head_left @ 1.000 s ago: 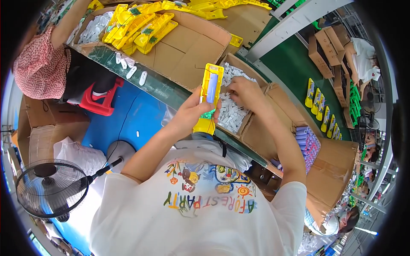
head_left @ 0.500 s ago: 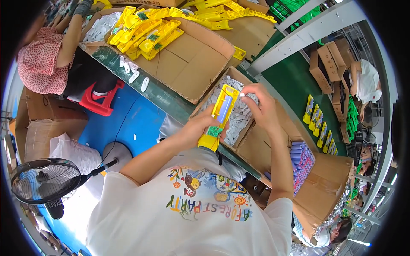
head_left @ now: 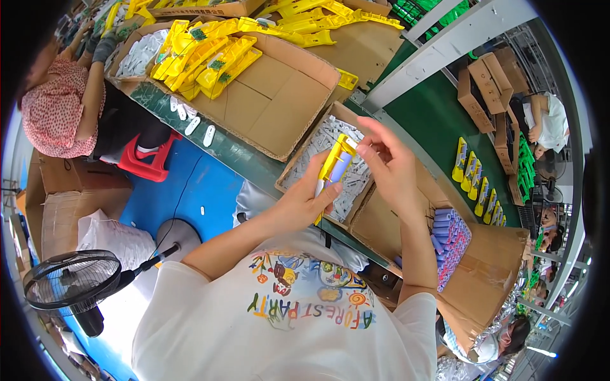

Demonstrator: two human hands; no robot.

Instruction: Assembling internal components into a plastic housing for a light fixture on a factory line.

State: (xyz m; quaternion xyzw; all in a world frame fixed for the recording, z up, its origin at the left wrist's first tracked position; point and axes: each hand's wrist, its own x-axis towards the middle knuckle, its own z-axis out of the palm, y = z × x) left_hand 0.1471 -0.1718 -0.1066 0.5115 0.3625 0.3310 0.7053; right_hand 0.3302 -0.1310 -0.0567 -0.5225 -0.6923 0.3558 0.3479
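Observation:
My left hand [head_left: 304, 198] grips a narrow yellow plastic housing [head_left: 328, 170], fingers wrapped round its lower part. A purple cylindrical battery [head_left: 340, 167] lies lengthwise inside the housing, which is tipped on its side. Between the thumb and index finger of my right hand [head_left: 393, 166], a small white piece [head_left: 352, 144] meets the housing's upper end. Below both hands, loose white plastic parts [head_left: 318, 141] fill a cardboard box. My left fingers cover the lower end of the housing.
A large cardboard tray [head_left: 295, 86] holds yellow housings [head_left: 213, 63] with green boards and wires. Purple batteries [head_left: 452, 244] are stacked at right, near a row of yellow housings [head_left: 471, 174]. A fan [head_left: 73, 282] and red stool [head_left: 145, 159] stand left, beside a seated person [head_left: 63, 108].
My left hand has turned the housing onto its side, and the green board is now out of sight. My right hand has brought the white piece against the housing's upper end.

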